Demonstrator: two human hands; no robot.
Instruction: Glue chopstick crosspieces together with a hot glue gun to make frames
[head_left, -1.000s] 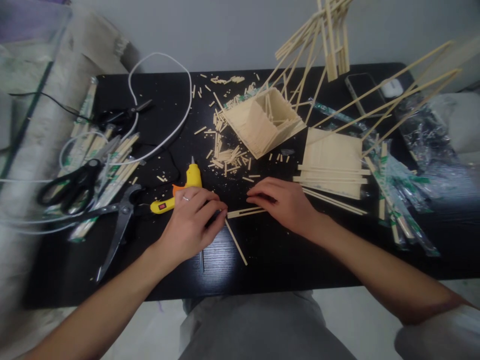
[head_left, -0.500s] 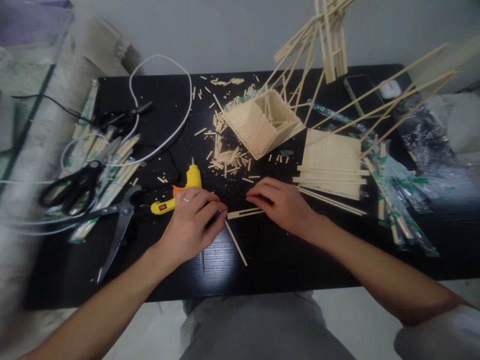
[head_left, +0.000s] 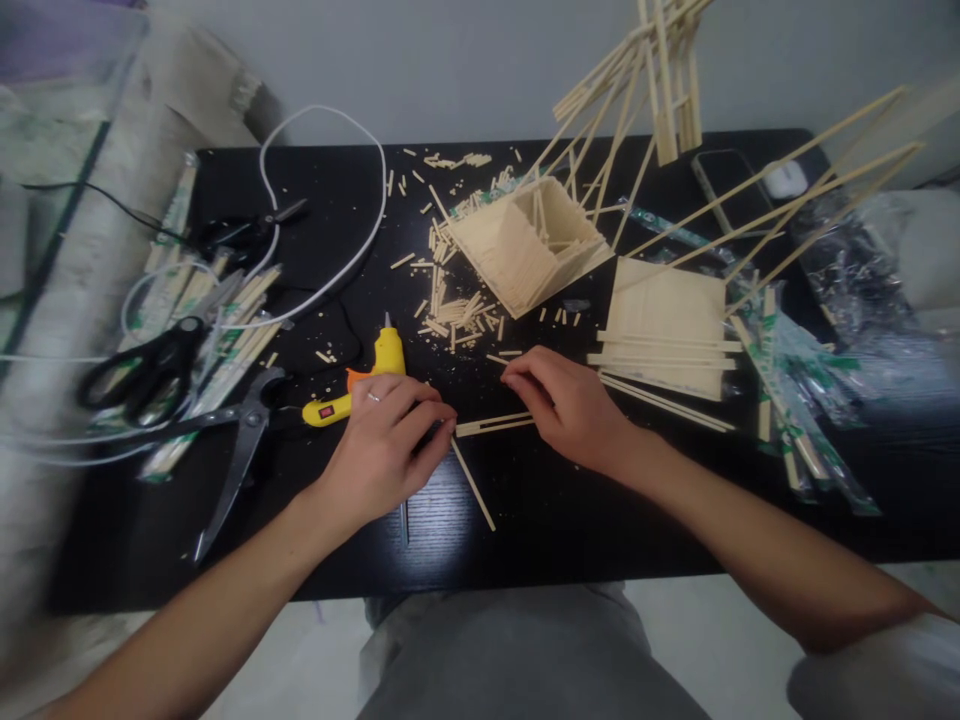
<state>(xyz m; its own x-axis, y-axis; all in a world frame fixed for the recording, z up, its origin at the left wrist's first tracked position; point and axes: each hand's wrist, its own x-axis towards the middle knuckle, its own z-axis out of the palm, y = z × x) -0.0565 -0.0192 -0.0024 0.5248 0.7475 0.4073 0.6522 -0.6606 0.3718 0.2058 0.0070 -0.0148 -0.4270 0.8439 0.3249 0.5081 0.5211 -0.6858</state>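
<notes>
My left hand (head_left: 394, 430) is closed in a pinch on the ends of thin wooden sticks (head_left: 495, 426) that meet at its fingertips. Two of them run to the right, nearly side by side, and pass behind my right hand; another stick (head_left: 475, 487) slants down toward the table's front edge. My right hand (head_left: 566, 405) is bent over above the right part of the sticks, thumb and fingers drawn together. Its fingertips are beside a short cut stick piece (head_left: 496, 359); whether they touch it or hold anything is unclear. A yellow glue gun (head_left: 388, 355) lies just behind my left hand.
A wooden stick box (head_left: 529, 250) stands at the back among cut pieces (head_left: 461, 312). Right of it are a flat stick panel (head_left: 664, 305), tall stick frames (head_left: 660, 90), wrapped chopsticks (head_left: 802, 410) and a phone (head_left: 724, 190). Scissors (head_left: 161, 360), pliers (head_left: 247, 420) and a white cable (head_left: 382, 190) lie left.
My right hand has shifted slightly up and to the right, its fingertips now close to the short stick piece. My left hand keeps its pinch in nearly the same place.
</notes>
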